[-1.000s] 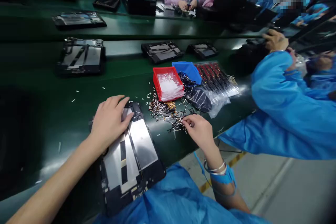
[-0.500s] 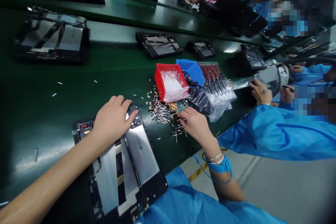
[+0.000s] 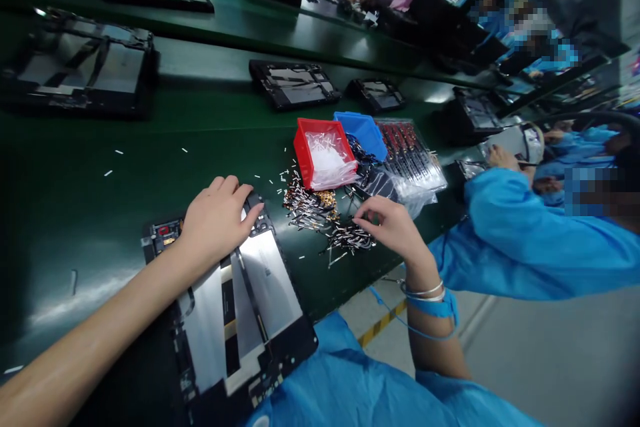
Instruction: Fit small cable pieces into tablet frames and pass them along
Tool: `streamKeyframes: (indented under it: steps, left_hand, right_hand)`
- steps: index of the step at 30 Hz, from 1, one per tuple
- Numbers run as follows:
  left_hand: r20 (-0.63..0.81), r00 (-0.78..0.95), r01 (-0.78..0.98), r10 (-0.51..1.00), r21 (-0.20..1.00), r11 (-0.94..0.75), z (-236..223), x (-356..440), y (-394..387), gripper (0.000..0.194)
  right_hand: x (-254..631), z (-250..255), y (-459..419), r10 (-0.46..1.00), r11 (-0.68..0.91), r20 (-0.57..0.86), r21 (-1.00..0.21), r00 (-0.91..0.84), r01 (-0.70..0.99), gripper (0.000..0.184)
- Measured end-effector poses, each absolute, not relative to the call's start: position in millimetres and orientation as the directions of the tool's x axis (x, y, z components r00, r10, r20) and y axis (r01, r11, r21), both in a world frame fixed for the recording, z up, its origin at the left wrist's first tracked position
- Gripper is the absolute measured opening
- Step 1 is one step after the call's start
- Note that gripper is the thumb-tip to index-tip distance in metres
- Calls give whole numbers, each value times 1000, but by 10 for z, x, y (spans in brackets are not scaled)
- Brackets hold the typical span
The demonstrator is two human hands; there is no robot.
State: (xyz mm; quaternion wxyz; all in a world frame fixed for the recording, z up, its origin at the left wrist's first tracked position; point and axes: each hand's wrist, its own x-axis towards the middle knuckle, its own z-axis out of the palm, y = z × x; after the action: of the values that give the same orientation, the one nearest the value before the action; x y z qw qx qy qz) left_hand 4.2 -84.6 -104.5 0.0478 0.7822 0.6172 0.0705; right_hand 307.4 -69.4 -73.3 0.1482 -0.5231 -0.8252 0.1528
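Note:
An opened tablet (image 3: 273,280) with silvery battery panels and dark ribbon cables lies at the table's near edge. My left hand (image 3: 215,220) rests over its upper end, fingers curled at the far edge and thumb on the inner face. To the right, my right hand (image 3: 393,227) has thumb and forefinger pinched together above a pile of small dark cable-like parts (image 3: 350,236). Whatever sits between those fingertips is too small to make out. Beside that pile is a heap of small metallic and copper-coloured parts (image 3: 307,207).
Behind the piles stand a red bin (image 3: 301,147) of small white pieces, a blue bin (image 3: 367,133) and a clear tray of parts (image 3: 410,153). More opened tablets (image 3: 295,85) lie farther back. A co-worker's blue sleeve (image 3: 520,240) reaches in at right.
My right hand has shifted slightly right and lifted off the dark parts, baring more of that pile. My left hand stays on the tablet. The co-worker's arm at right has moved.

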Motion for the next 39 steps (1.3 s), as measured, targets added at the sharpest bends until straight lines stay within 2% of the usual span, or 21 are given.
streamKeyframes:
  steps: [3,8,12,14,16,17,19,21,24,28,30,32,34,35,39]
  left_hand:
    - [40,228,960,973,158,-231,-1043,47,-852,46]
    - [36,233,959,972,154,-236,-1048,34,-849,45]
    - [103,208,949,973,221,-226,-1020,39,-877,45]
    - [208,219,890,953,358,-283,-981,87,-934,43]
    - [268,256,730,929,576,-367,-935,169,-1021,39]
    - [251,278,617,927,693,-373,-913,216,-1068,36]
    - [118,332,382,936,890,-248,-877,307,-1151,31]
    - [-65,373,198,926,980,-12,-855,367,-1195,22]
    - [-236,365,65,901,972,228,-834,378,-1183,19]
    - [-268,297,16,916,961,276,-814,322,-1124,23]
    - [-245,281,-12,928,966,259,-816,302,-1113,24]
    - [-210,274,-23,939,974,225,-824,291,-1111,25]
    - [-172,267,-22,948,983,184,-828,284,-1110,25]
    - [-157,268,-15,951,986,167,-826,279,-1107,25]
    - [-124,306,61,944,992,110,-782,254,-1087,32]
  right_hand:
    - [3145,-808,-735,926,377,235,-586,-295,717,9]
    - [3111,-951,-730,930,275,368,-712,11,646,10]
    - [3042,-908,-701,944,185,307,-791,118,583,12]
    - [2934,-851,-726,980,126,184,-867,74,482,14]
    - [2752,-798,-778,998,63,59,-935,-22,348,16]
    - [2640,-777,-809,996,32,7,-955,-87,293,16]
    - [2406,-750,-862,979,-6,-54,-972,-198,236,15]
    - [2200,-743,-889,969,9,-47,-974,-241,227,14]
    - [2011,-753,-880,982,127,82,-952,-167,280,10]
    - [1927,-754,-872,946,314,319,-850,-63,422,6]
    - [1903,-748,-900,871,457,484,-728,-89,511,4]
    - [1880,-748,-939,757,606,619,-544,-210,581,6]
    - [1866,-756,-967,671,695,655,-395,-346,601,11]
    - [1865,-762,-974,654,711,652,-357,-383,606,12]
    - [1880,-768,-957,647,707,641,-302,-414,639,14]
